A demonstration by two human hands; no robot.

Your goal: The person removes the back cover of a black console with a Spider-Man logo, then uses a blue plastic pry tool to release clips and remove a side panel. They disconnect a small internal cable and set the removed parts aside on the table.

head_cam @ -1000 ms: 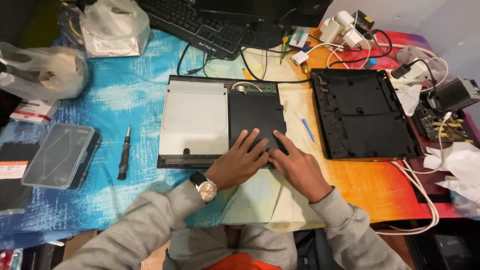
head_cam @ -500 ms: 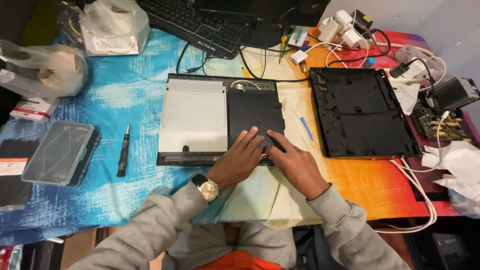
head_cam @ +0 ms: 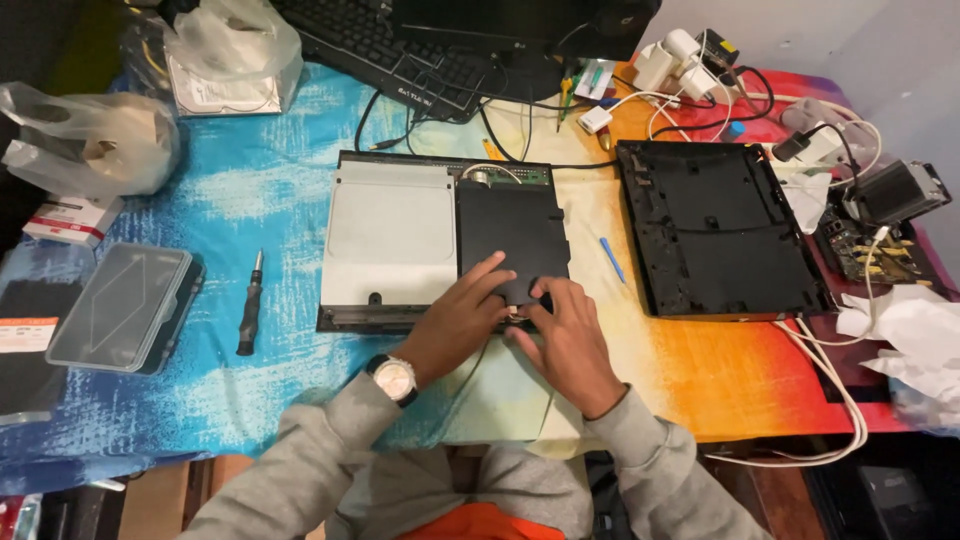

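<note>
An opened console chassis (head_cam: pixel 385 240) lies on the table, with a silver metal plate on its left half and a black box (head_cam: pixel 512 232) on its right half. My left hand (head_cam: pixel 458 322), with a watch on the wrist, rests its fingertips on the near edge of the black box. My right hand (head_cam: pixel 568 335) presses its fingers at the same near edge, beside the left. What the fingertips pinch there is hidden. The detached black cover (head_cam: pixel 720 232) lies to the right.
A screwdriver (head_cam: pixel 248 302) and a clear plastic case (head_cam: pixel 122 308) lie at the left. A blue pry tool (head_cam: pixel 611 259) lies between chassis and cover. A keyboard (head_cam: pixel 395 55), cables and plugs crowd the back. A circuit board (head_cam: pixel 868 248) and white paper (head_cam: pixel 915 335) lie at the right.
Both hands have stayed at the near edge of the black box, with the fingers shifting slightly. The camera view has shifted a little.
</note>
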